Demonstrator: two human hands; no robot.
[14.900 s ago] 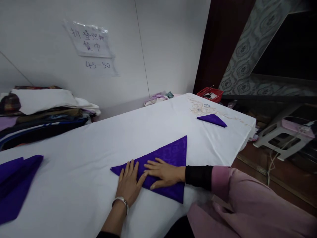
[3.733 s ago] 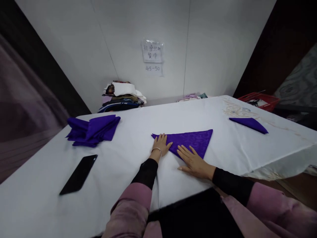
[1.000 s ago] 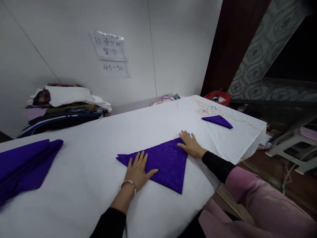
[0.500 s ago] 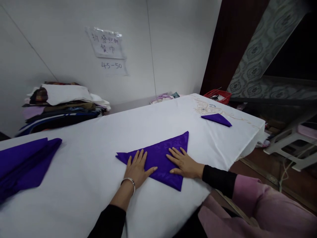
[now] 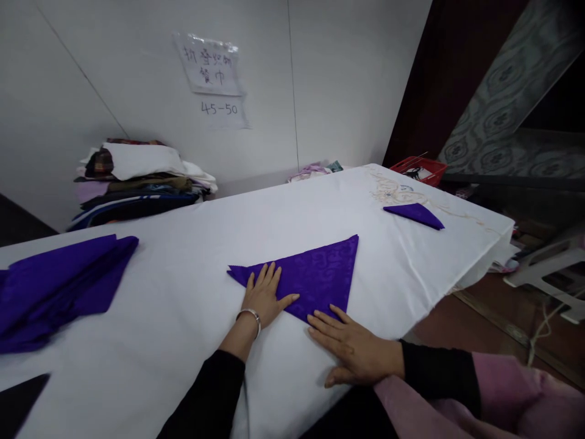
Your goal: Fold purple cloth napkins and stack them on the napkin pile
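Note:
A purple patterned cloth napkin (image 5: 315,271), folded into a triangle, lies on the white-covered table (image 5: 192,329) in front of me. Fingers spread, my left hand (image 5: 267,299) rests flat on its left part; a bracelet circles that wrist. My right hand (image 5: 350,344) is at the near right corner, its fingertips over the lower edge and its thumb out to the side above the white cloth. That corner is partly hidden beneath the hand. Neither hand grasps anything.
More purple cloth (image 5: 68,280) lies loosely at the left. A small folded purple napkin (image 5: 415,214) is at the far right. Behind the table sit a stack of folded clothes (image 5: 146,177) and a red basket (image 5: 423,171). A dark pointed shape (image 5: 21,405) shows at lower left.
My right hand has slid from the middle of the triangle toward me, down to its near edge. The left hand stays on the napkin. The view has shifted slightly left.

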